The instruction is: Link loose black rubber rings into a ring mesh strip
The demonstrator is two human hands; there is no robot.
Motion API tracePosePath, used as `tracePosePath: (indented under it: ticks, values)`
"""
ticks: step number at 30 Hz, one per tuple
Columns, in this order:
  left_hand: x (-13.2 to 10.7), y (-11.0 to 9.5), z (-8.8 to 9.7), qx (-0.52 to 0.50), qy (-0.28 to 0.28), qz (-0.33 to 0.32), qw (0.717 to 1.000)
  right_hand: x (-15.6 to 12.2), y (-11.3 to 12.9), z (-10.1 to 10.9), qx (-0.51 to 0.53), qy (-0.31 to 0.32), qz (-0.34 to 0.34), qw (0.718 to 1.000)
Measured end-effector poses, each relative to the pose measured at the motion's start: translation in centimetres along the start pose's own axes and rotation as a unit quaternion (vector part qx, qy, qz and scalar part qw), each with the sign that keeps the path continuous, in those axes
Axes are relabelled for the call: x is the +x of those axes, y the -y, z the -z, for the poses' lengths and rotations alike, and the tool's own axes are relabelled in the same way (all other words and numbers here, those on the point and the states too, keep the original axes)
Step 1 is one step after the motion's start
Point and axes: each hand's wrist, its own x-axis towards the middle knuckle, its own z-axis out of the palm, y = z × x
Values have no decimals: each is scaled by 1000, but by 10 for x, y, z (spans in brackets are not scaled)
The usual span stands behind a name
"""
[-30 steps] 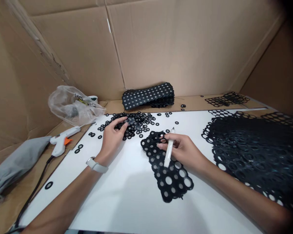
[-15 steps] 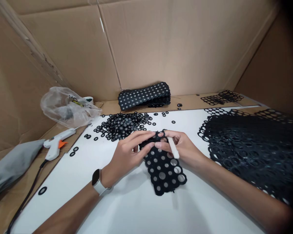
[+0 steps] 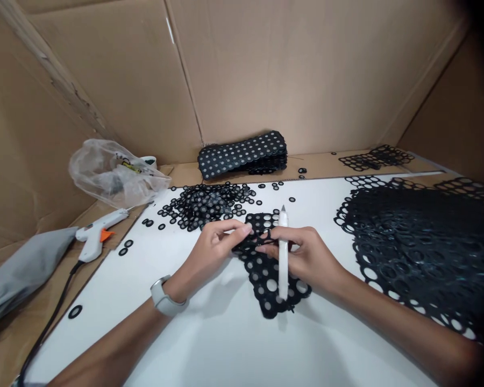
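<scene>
A black strip of joined rings with pale dots in its holes lies across the white board in front of me. My left hand is closed, pinching the strip's left edge between thumb and fingers. My right hand is closed around a white pen-shaped tool, held upright with its pointed grey tip up. The thumb and forefinger of that hand also pinch black ring material at the strip's middle. What exactly they pinch is partly hidden.
Many loose black rings lie piled behind my left hand. To the right spreads a heap of black ring mesh. A stack of dotted strips stands at the back. At left are a glue gun, a grey pouch and a plastic bag.
The white tool has swung upright, its pointed tip now showing. More of the strip's far end shows flat beyond my hands. My left fingers have drawn back a little.
</scene>
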Motion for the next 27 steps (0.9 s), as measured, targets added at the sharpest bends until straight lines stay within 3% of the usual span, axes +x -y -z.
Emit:
tracePosePath:
  ticks: [3, 7, 9, 12, 14, 17, 19, 22, 27]
  values:
    - [8, 7, 12, -5, -62, 6, 998, 1, -4, 1, 9, -18, -22, 1000]
    - [24, 26, 41, 32, -214, -12, 976, 5, -6, 1, 67, -27, -97, 993]
    - [28, 31, 51, 93, -231, -18, 968, 6, -5, 1, 97, -23, -127, 987]
    - [24, 29, 49, 177, -216, -44, 959, 8, -4, 1, 110, -10, -135, 985]
    - [17, 22, 38, 215, -194, -99, 952, 8, -4, 2, 96, -2, -131, 987]
    - [6, 13, 21, 230, -128, -205, 943, 9, -5, 4, 75, 2, -123, 990]
    - [1, 10, 14, 229, -71, -242, 940, 9, -6, 5, 83, 9, -117, 990]
    - [-2, 10, 10, 228, -21, -243, 943, 10, -5, 7, 113, 24, -118, 986]
    - [0, 14, 14, 226, -21, -235, 945, 11, 5, 10, 150, 43, -138, 978]
